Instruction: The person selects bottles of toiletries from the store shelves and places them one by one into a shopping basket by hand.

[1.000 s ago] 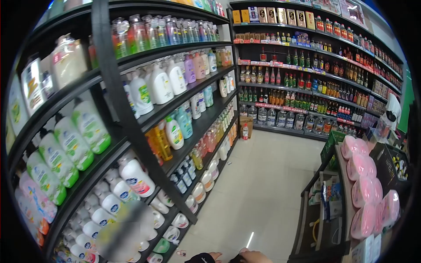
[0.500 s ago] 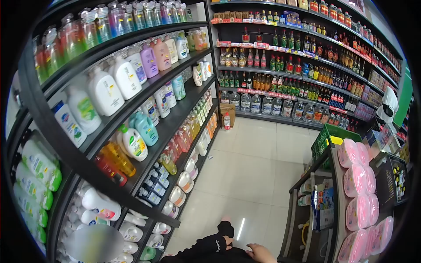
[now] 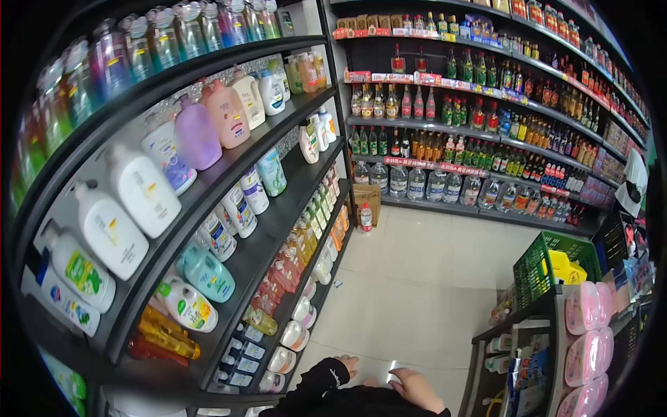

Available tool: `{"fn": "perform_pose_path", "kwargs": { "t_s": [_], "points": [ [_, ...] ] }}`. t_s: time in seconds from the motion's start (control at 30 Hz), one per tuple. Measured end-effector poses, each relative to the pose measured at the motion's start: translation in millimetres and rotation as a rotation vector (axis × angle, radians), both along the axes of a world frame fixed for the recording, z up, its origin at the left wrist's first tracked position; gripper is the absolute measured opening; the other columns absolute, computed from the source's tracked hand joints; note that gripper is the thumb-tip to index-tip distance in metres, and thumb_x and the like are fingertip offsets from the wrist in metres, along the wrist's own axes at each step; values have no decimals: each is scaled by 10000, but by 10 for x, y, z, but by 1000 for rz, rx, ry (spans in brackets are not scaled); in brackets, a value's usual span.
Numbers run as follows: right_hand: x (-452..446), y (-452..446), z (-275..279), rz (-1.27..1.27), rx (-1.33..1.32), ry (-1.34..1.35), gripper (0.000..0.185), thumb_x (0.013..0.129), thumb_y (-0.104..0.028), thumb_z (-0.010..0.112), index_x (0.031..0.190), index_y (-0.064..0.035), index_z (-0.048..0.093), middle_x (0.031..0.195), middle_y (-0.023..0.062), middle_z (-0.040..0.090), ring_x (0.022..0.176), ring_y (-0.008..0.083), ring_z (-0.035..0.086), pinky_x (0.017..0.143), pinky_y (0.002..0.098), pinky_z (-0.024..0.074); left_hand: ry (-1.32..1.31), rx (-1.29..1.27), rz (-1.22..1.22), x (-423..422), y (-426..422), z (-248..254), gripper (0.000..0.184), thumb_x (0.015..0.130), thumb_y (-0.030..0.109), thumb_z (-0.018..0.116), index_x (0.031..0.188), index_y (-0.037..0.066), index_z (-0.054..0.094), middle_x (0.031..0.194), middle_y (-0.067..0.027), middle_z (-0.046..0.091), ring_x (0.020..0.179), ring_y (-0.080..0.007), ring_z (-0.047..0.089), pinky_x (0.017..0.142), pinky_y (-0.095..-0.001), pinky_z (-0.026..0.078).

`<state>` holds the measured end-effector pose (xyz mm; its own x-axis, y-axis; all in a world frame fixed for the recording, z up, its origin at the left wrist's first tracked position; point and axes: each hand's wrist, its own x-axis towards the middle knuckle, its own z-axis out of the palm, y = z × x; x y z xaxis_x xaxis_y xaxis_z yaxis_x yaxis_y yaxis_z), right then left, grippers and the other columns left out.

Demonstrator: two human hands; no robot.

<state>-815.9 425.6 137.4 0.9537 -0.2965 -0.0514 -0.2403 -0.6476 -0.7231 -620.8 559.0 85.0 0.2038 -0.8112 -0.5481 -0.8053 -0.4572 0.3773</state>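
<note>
My left hand [image 3: 347, 365], below a black sleeve with white lettering, hangs low over the pale floor near the left shelf. Its fingers look loosely spread, with nothing seen in them. To its right, my right hand [image 3: 418, 390] is in front of my body; the thumb stands apart and the other fingers are partly hidden. I see nothing held there either. Nearest to my left hand are white tubs [image 3: 282, 361] on a low shelf. Above them stand pump bottles with dark tops [image 3: 246, 365] and a white bottle with a green cap [image 3: 186, 304].
Shelves of white pump bottles [image 3: 142, 187] and a purple bottle [image 3: 197, 133] run along the left. Large water jugs [image 3: 415, 185] line the far wall's bottom shelf. At right are a green crate [image 3: 549, 254] and pink packs [image 3: 582, 358] on a rack. A carton [image 3: 367, 200] stands on the floor.
My view has moved closer to the left shelf and shifted, so the shelf bottles look larger. My left hand has swung forward from beside my body; my right hand sits slightly higher in view.
</note>
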Motion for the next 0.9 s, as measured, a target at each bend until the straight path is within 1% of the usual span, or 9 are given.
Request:
{"fn": "perform_pose_path", "kwargs": {
  "t_s": [0.1, 0.13, 0.23, 0.33, 0.53, 0.67, 0.77, 0.83, 0.9],
  "points": [
    [358, -214, 48, 81, 11, -74, 244, 769, -201, 538, 952, -40, 543, 854, 137, 582, 771, 308, 560, 676, 363, 455, 34, 14, 112, 318, -33, 57, 506, 789, 336, 477, 1194, 53, 368, 1101, -227, 466, 997, -367, 472, 852, -410, 384],
    [457, -300, 5, 82, 21, -69, 244, 769, -201, 538, 952, -40, 543, 854, 137, 582, 771, 308, 560, 676, 363, 455, 39, 24, 113, 388, -45, 0, 506, 789, 336, 477, 1194, 53, 368, 1101, -227, 466, 997, -367, 472, 852, -410, 384],
    [765, -582, -162, 305, -9, 32, 244, 786, -188, 510, 964, -22, 532, 873, 136, 576, 830, 289, 552, 735, 341, 432, 129, 97, 138, 564, -132, -175, 531, 805, 367, 463, 1208, 40, 352, 1126, -234, 455, 1046, -353, 443, 881, -390, 364],
    [1119, -911, -128, 371, 14, 54, 243, 788, -185, 508, 956, -11, 530, 854, 142, 573, 818, 292, 552, 727, 347, 432, 228, 106, 168, 754, -367, -63, 539, 811, 375, 455, 1211, 29, 347, 1121, -233, 460, 1052, -350, 439, 893, -387, 352],
    [1819, -1843, -147, 473, 34, 43, 251, 760, -182, 531, 944, -11, 528, 800, 161, 563, 786, 309, 553, 697, 364, 441, 175, 94, 216, 1312, -1087, -372, 553, 810, 386, 453, 1204, 12, 349, 1127, -226, 461, 1059, -349, 432, 899, -393, 341],
    [2146, -2530, -51, 417, -12, 143, 260, 736, -190, 550, 934, -23, 527, 780, 160, 562, 756, 309, 559, 673, 369, 448, 202, 45, 224, 1734, -1860, -266, 528, 802, 360, 469, 1177, 0, 375, 1125, -229, 460, 1060, -349, 430, 905, -388, 340],
    [2356, -2953, -65, 360, -220, 158, 276, 716, -217, 571, 925, -43, 522, 826, 138, 571, 748, 299, 562, 660, 379, 453, 101, -6, 272, 2006, -2440, -45, 508, 792, 326, 491, 1163, -6, 389, 1130, -224, 457, 1057, -345, 433, 901, -381, 349],
    [2475, -3135, -89, 349, -218, 168, 286, 716, -221, 571, 934, -44, 516, 840, 131, 572, 751, 298, 562, 667, 379, 453, 73, -120, 340, 2063, -2605, -86, 509, 789, 317, 494, 1175, 6, 376, 1135, -216, 454, 1050, -339, 443, 889, -380, 363],
    [2600, -3303, -51, 317, -178, 157, 315, 718, -221, 571, 967, -41, 501, 871, 121, 573, 783, 292, 560, 699, 379, 448, 156, -86, 329, 2115, -2758, -91, 516, 791, 322, 493, 1188, 18, 362, 1136, -214, 452, 1050, -339, 443, 887, -383, 364]
  ]
}}
